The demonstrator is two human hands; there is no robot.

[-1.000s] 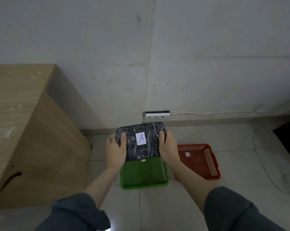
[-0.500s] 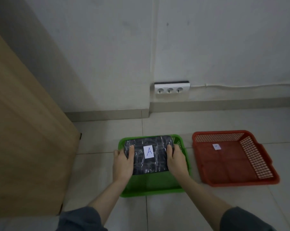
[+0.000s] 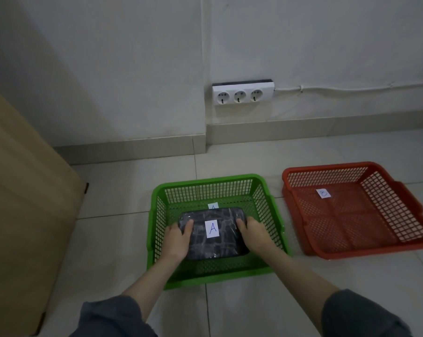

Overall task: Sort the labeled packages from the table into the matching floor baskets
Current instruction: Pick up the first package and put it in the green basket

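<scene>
Both hands grip a dark wrapped package [image 3: 212, 233] marked A, the left hand [image 3: 177, 240] and right hand [image 3: 255, 235] closed on its short ends, low inside the green basket [image 3: 216, 182]. Best to lay it flat, then slide the fingers out sideways.

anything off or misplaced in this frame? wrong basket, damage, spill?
Nothing stands out. The package marked A sits inside the green basket, gripped at its sides by the left hand and right hand. The red basket holds only its paper label. No spill or damage shows.
</scene>
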